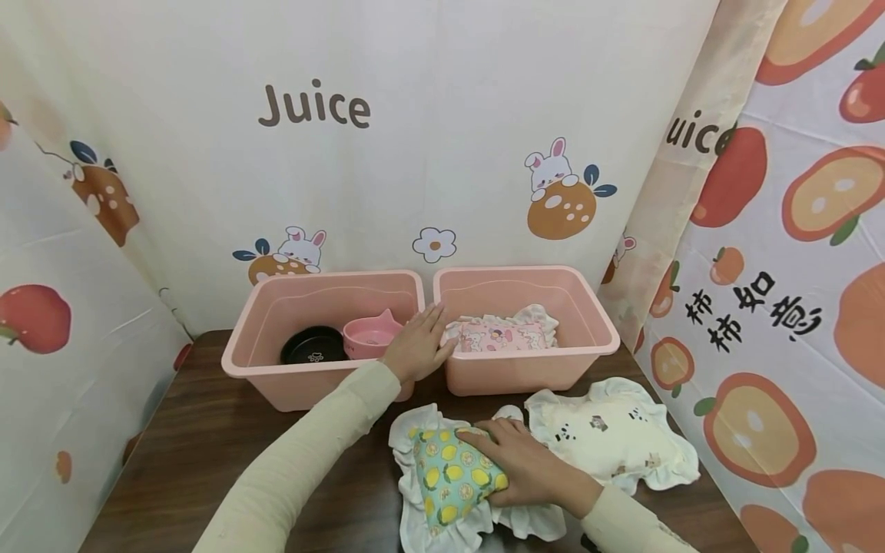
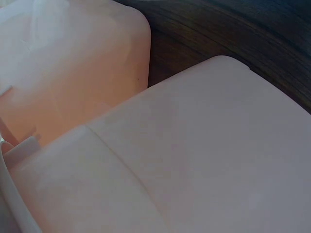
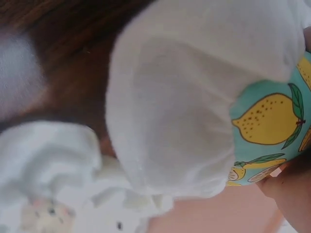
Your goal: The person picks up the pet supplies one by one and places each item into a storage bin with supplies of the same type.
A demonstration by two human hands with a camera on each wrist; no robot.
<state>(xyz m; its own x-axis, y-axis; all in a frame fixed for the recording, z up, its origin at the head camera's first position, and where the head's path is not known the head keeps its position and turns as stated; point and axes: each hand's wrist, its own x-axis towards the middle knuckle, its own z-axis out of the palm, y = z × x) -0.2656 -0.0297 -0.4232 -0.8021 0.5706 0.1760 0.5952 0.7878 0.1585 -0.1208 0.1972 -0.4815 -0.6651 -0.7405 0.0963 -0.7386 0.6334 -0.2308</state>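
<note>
My left hand (image 1: 417, 346) lies over the right end of the left pink bin (image 1: 238, 342), its fingers extended toward the gap beside the right pink bin (image 1: 522, 374). Smooth pink bin walls (image 2: 209, 150) fill most of the left wrist view. With my right hand (image 1: 522, 461) I grip a small teal pillow (image 1: 448, 476) printed with lemons and edged in white ruffles. Its fabric is bunched under my fingers. The right wrist view shows the white ruffle (image 3: 170, 107) close up. A cream pillow (image 1: 611, 432) with small animal prints lies right of that hand.
Inside the left bin sit a black bowl (image 1: 314, 344) and a pink bowl (image 1: 371, 335) with a pointed ear. A pink printed pillow (image 1: 503, 336) lies in the right bin. All stand on a dark wooden table (image 1: 173, 461), with printed curtains (image 1: 449, 153) behind and at both sides.
</note>
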